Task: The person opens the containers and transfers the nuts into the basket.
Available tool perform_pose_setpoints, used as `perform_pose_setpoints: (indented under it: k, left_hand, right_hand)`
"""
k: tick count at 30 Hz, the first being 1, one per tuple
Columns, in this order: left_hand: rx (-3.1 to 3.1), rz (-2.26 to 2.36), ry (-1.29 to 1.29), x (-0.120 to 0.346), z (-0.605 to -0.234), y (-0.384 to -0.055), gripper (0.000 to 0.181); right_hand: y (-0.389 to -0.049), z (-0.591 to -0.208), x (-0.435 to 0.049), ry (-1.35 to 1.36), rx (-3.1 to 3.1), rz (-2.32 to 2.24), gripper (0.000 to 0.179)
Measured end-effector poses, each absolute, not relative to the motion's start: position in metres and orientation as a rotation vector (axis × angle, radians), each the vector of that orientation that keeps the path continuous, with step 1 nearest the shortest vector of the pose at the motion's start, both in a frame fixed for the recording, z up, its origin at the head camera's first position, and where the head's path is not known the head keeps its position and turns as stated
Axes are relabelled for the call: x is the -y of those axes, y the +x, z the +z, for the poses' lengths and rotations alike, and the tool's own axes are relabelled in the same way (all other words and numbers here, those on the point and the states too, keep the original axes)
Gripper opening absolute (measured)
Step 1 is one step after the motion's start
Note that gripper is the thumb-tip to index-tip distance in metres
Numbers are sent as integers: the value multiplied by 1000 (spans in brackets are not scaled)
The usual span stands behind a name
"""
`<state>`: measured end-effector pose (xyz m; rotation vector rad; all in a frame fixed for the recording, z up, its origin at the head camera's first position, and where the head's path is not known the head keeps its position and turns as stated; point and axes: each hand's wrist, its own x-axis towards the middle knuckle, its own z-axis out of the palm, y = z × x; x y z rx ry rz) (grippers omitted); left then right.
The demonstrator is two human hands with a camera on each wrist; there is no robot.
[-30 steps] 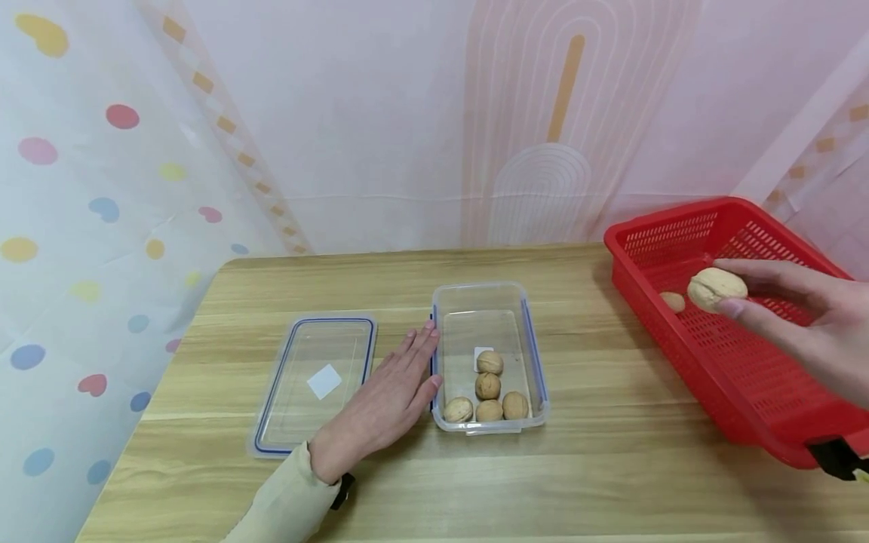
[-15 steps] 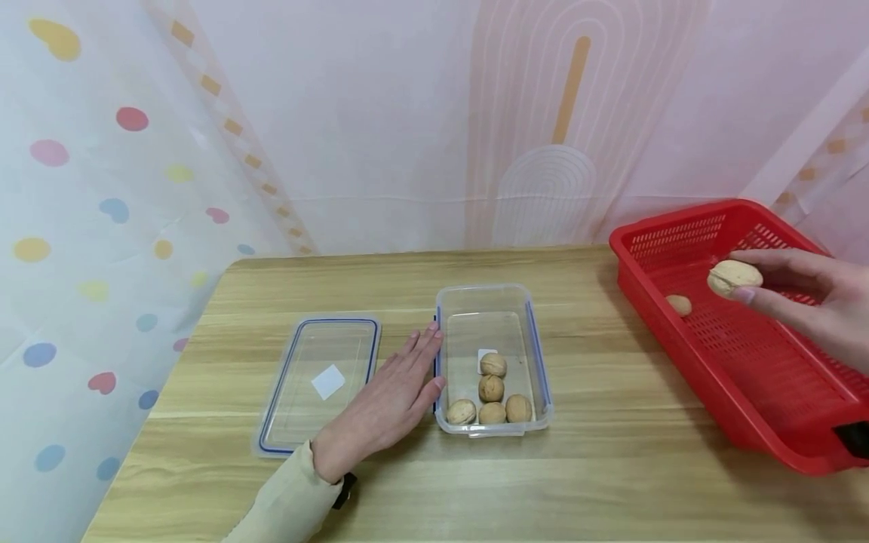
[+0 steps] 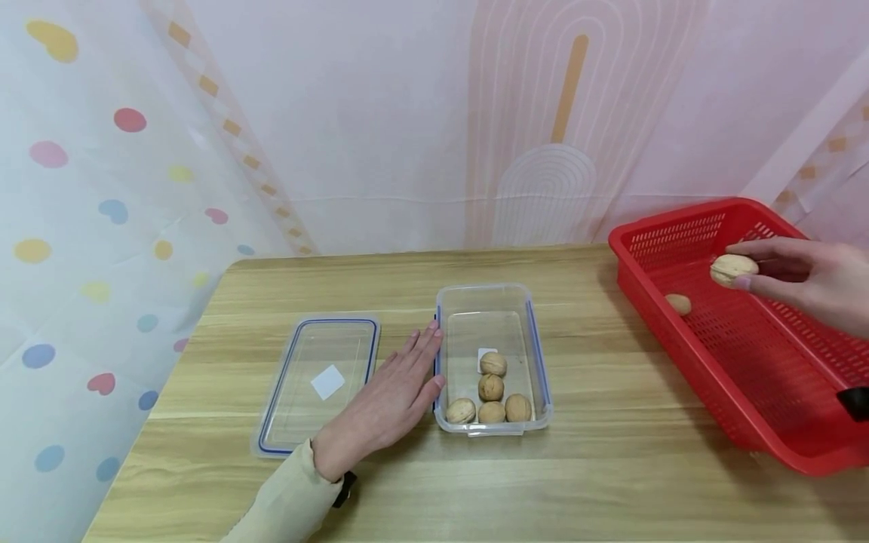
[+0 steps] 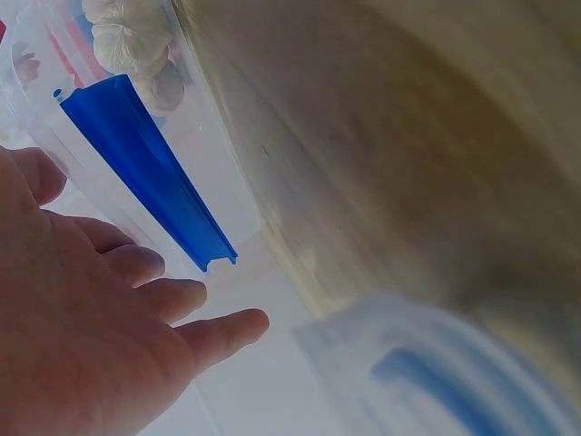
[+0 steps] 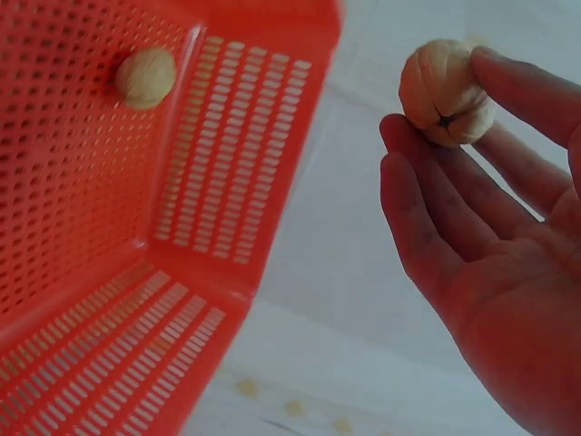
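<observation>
Above the red basket (image 3: 720, 369) on the right, my right hand (image 3: 808, 275) pinches a pale walnut (image 3: 733, 270) between thumb and fingers. The right wrist view shows this walnut (image 5: 445, 91) at the fingertips, clear of the basket wall. One more walnut (image 3: 678, 305) lies on the basket floor. My left hand (image 3: 387, 396) has its fingers straight, resting against the left side of the clear plastic container (image 3: 475, 302). Several walnuts (image 3: 492, 388) sit at the near end of that container. A blue side latch (image 4: 145, 168) shows beside the left fingers in the left wrist view.
A clear lid (image 3: 305, 415) with a blue seal lies flat on the wooden table (image 3: 584, 483), left of the container and partly behind my left hand. A patterned cloth (image 3: 380, 121) hangs along the back edge of the table.
Over the last second the right hand, still holding the walnut, has shifted slightly right relative to the table. The view has also shifted a little. The left hand stays against the container.
</observation>
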<state>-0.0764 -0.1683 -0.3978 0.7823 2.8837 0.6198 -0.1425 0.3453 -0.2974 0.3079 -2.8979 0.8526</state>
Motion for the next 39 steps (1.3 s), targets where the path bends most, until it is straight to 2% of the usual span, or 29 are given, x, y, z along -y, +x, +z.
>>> perform_pose_setpoints:
  k: [20, 39]
  left_hand:
    - [-2896, 594, 785, 167, -396, -77, 65]
    - [-2897, 586, 782, 167, -396, -77, 65]
  right_hand:
    - [-184, -320, -372, 305, 3254, 760, 51]
    - [-196, -351, -378, 397, 3355, 685, 45]
